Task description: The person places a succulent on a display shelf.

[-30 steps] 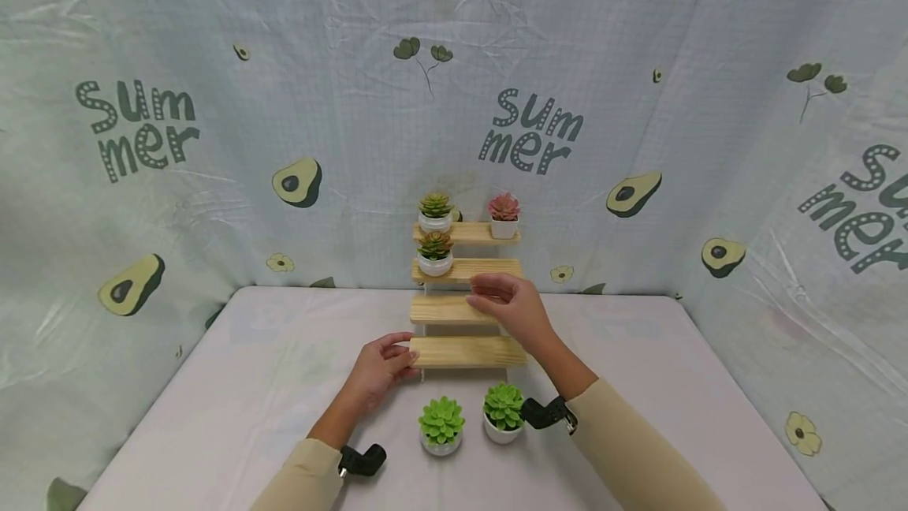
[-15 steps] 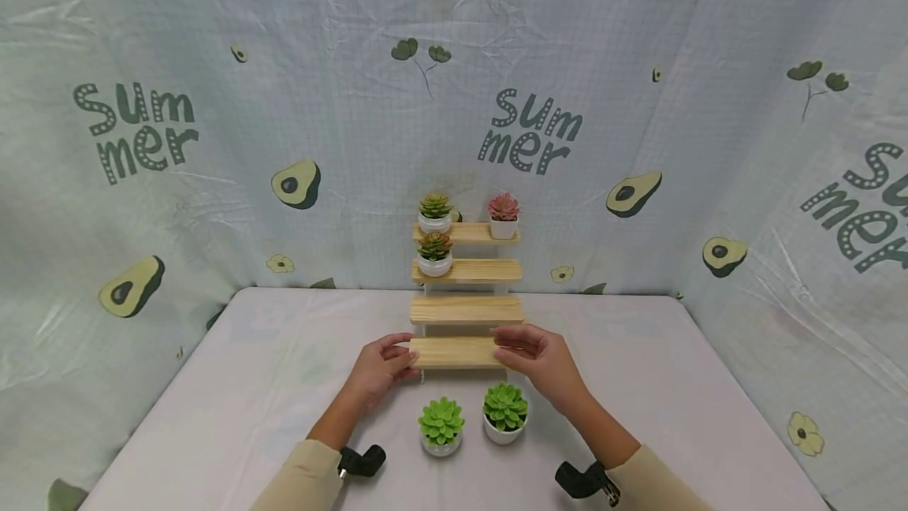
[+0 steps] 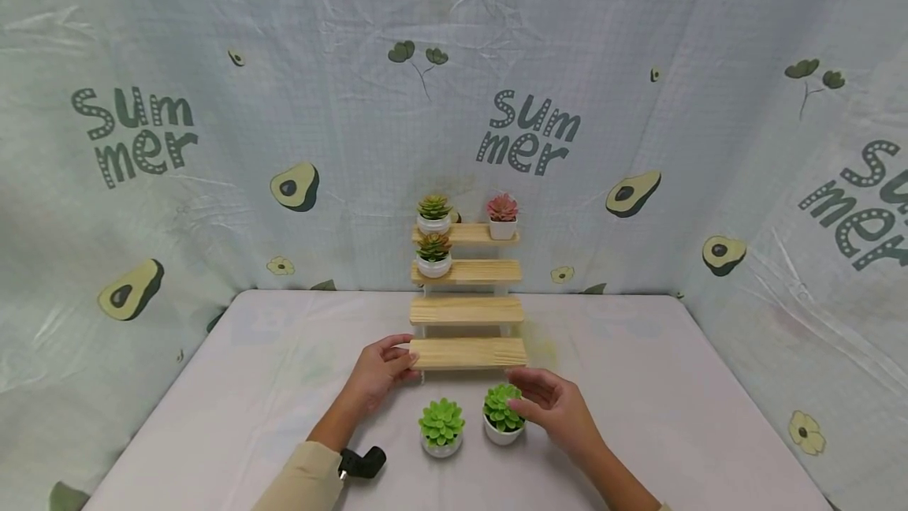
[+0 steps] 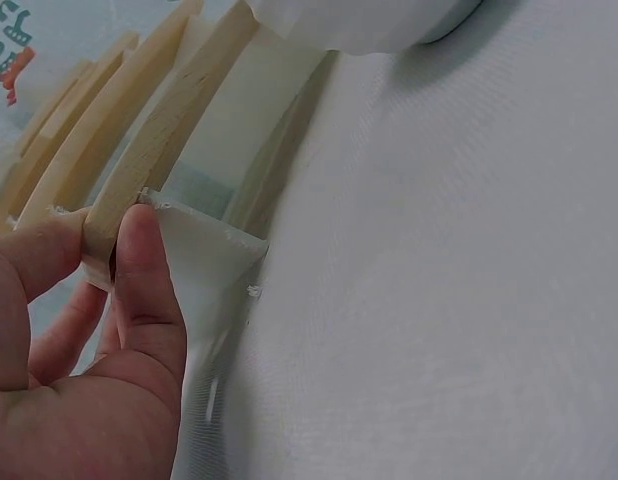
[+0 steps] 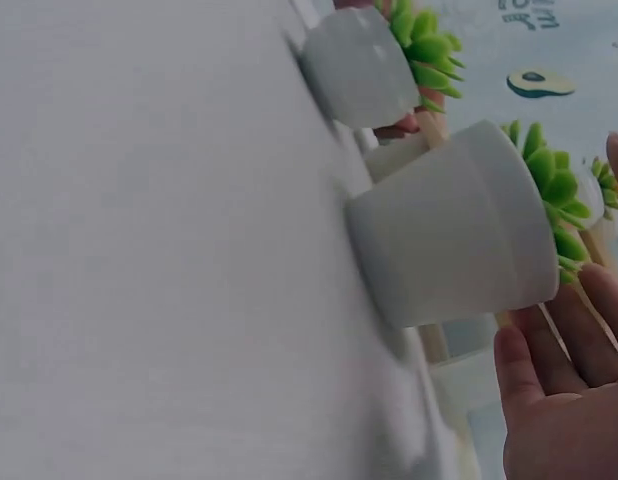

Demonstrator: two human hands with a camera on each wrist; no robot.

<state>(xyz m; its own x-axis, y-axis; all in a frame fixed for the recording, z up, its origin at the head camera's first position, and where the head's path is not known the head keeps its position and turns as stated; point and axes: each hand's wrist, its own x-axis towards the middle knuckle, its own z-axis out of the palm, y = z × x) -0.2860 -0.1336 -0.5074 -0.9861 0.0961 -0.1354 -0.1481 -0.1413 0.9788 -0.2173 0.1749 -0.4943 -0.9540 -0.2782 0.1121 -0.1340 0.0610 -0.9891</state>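
Right plant (image 3: 499,410), in the head view, stands upright on the surface (image 3: 234,400), just left of the right hand (image 3: 563,414), the nearer one; that hand's grip is apart, its opening facing the leaves; the left hand (image 3: 378,371) is at the left end of the bottom board (image 3: 468,353); in the left wrist view, its grip is clamped on that end; in the right wrist view, the rim lies beside the parted fingers, contact impossible to tell.
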